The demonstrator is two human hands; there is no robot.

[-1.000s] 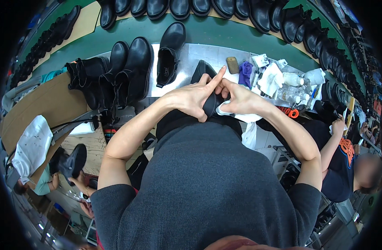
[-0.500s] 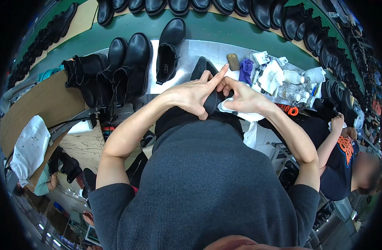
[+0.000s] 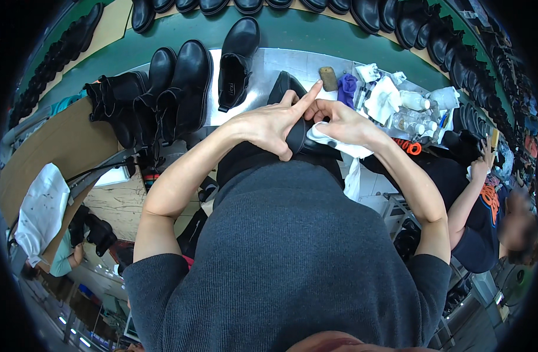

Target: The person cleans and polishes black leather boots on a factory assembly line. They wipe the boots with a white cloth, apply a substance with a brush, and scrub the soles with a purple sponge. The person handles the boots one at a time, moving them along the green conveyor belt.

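Note:
Close in front of my body I have a black leather boot. My left hand lies across it, thumb on the near side and index finger stretched out; its grip steadies the boot. On the boot's right side, my right hand has its fingers curled around a white cloth, part of which hangs down. The fingertips against the leather are partly hidden. Beyond my hands, another black boot lies on the pale worktop, with several more black boots to its left.
A brown block, a purple cloth, crumpled white cloths and clear bottles crowd the right side. Rows of black shoes line the green surface at the back. A co-worker sits at right; a cardboard sheet stands left.
The view has shifted slightly. My hands stay on the boot, the right one moved a little with the cloth. The co-worker's hand at right has risen, fingers spread.

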